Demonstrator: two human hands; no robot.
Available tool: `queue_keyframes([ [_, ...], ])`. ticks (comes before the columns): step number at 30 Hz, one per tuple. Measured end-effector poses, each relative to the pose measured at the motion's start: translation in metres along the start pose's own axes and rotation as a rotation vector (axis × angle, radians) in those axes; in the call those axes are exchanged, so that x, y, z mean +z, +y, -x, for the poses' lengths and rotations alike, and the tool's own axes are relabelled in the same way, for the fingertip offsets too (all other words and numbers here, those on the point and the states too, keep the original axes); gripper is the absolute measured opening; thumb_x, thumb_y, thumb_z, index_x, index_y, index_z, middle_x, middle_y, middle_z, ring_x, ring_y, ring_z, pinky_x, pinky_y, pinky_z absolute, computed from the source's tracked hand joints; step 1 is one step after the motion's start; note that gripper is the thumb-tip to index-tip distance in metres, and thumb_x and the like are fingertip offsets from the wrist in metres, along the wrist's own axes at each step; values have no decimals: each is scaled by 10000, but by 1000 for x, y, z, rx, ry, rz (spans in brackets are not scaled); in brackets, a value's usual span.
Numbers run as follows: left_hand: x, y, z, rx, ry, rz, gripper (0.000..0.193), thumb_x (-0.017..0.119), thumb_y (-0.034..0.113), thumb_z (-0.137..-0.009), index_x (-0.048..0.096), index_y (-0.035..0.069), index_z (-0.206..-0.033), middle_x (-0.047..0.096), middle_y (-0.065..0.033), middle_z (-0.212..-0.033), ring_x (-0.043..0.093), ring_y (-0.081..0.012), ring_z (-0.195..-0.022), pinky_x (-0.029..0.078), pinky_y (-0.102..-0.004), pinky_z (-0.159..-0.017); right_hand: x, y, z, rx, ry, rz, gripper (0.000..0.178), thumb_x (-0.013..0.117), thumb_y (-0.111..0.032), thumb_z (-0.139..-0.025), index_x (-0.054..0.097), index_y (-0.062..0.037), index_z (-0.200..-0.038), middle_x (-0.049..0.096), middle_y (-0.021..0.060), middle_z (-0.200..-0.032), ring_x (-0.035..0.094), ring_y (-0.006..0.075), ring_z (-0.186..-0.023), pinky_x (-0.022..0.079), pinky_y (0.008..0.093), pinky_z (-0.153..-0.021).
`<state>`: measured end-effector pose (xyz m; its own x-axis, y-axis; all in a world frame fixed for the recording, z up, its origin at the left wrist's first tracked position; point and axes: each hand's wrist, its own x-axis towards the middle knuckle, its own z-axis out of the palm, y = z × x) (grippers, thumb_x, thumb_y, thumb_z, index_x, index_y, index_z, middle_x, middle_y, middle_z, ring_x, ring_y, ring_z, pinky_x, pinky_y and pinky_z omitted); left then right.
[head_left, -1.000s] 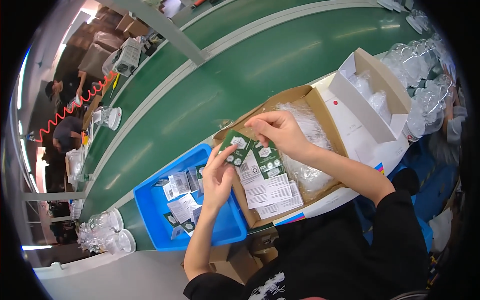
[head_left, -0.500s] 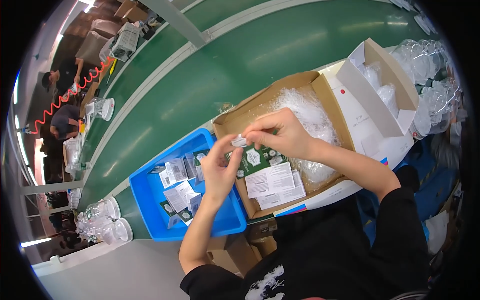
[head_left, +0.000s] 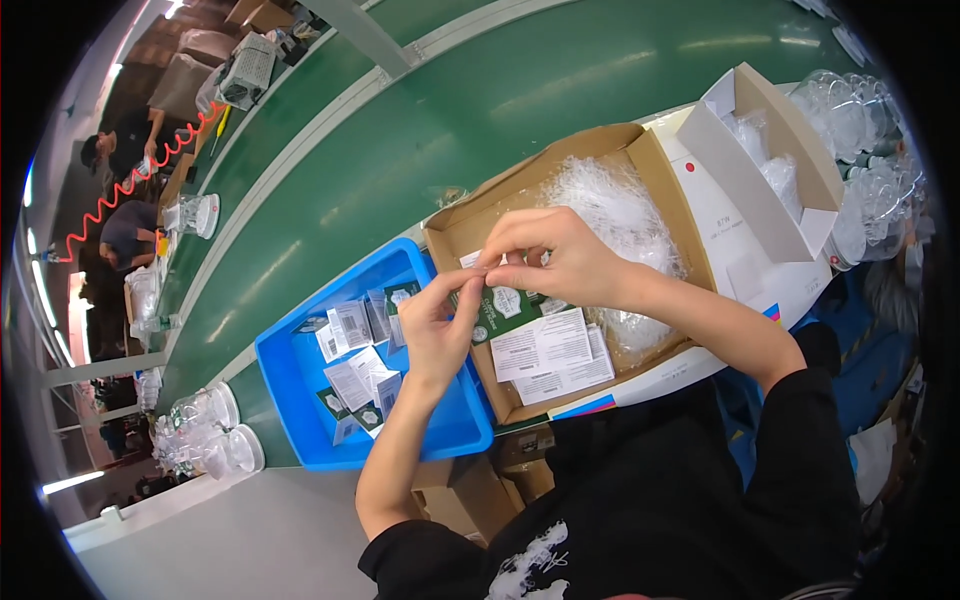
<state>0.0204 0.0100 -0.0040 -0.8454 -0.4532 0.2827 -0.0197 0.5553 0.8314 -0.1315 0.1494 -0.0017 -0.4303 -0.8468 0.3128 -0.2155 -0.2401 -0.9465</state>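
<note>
My left hand (head_left: 437, 325) and my right hand (head_left: 560, 258) meet over the left part of a cardboard tray box (head_left: 470, 225). Thumb and fingertips are pinched together on both hands. A small white paper-like piece (head_left: 469, 258) shows just behind the left fingertips; what exactly the fingers grip is hidden. Beneath them lie a green printed card (head_left: 512, 306) and white printed leaflets (head_left: 540, 352). To the right in the same box is a heap of clear, thin plastic strands or bags (head_left: 610, 205).
A blue plastic bin (head_left: 300, 425) with several folded cards and leaflets stands left of the box. At right are an open white carton (head_left: 735, 190) holding clear bags and several clear plastic containers (head_left: 850, 115). More containers (head_left: 210, 440) stand far left. A green work surface (head_left: 400, 150) extends behind.
My fingertips have come together, and the white piece that showed between them is now mostly covered. The view has shifted slightly.
</note>
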Motion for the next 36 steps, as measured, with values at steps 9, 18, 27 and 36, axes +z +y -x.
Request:
queue_keyframes([
  [9, 3, 3, 2, -43, -83, 3, 194, 647, 7, -905, 653, -29, -1096, 704, -41, -865, 579, -26, -713, 444, -166, -584, 1, 13, 3, -150, 82, 220, 61, 697, -36, -826, 697, -27, -886, 644, 62, -865, 606, 153, -696, 473, 256, -576],
  [18, -3, 4, -4, -147, 106, 123, 261, 657, -11, -880, 624, -11, -1139, 712, -26, -853, 558, -14, -680, 405, -164, -519, 2, 10, 3, -175, 131, 178, 58, 696, -38, -805, 691, -10, -855, 672, 66, -918, 642, 157, -764, 513, 250, -619],
  [27, -13, 0, -8, -88, -170, 111, 97, 663, 10, -880, 645, -39, -961, 674, -40, -881, 611, -76, -788, 491, -214, -723, 2, 5, 7, -78, -73, 104, 57, 699, -37, -812, 690, -8, -860, 691, 76, -897, 651, 152, -723, 514, 255, -589],
  [36, -8, 5, -5, -87, -23, 90, 65, 687, 3, -843, 632, -27, -859, 678, -43, -777, 652, -81, -721, 515, -216, -654, 6, 2, 7, -99, 67, 145, 79, 680, -21, -756, 601, -29, -768, 641, 58, -954, 606, 144, -728, 492, 255, -601],
])
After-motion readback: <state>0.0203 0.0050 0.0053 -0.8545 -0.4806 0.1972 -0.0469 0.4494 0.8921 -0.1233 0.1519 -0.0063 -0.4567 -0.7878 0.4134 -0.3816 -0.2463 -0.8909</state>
